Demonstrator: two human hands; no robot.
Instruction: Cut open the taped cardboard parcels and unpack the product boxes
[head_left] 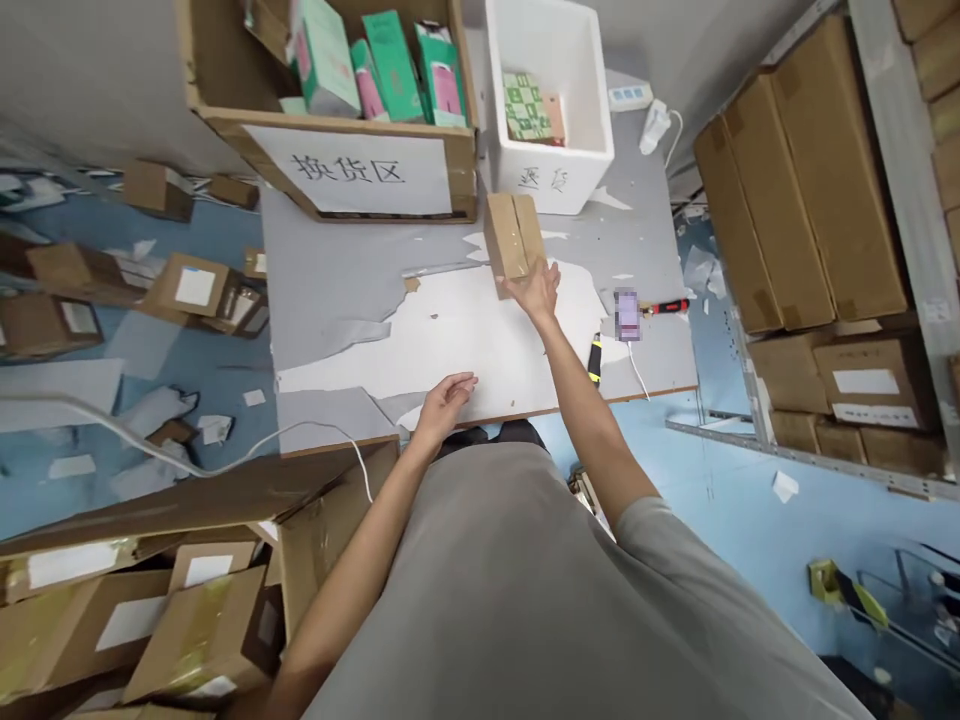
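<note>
Right hand touches near end of small brown cardboard box, fingers spread — cannot tell whether they pinch. Left hand — slack, unclenched — hangs apart.

The place looked like a warehouse workroom. Large cartons were piled by a metal rack, and labelled parcels lay over the blue floor.

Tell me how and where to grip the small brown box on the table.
The small brown box is likely best taken by its two long sides, from the near end: it lies front to back, the white foam bin close beyond.
</note>
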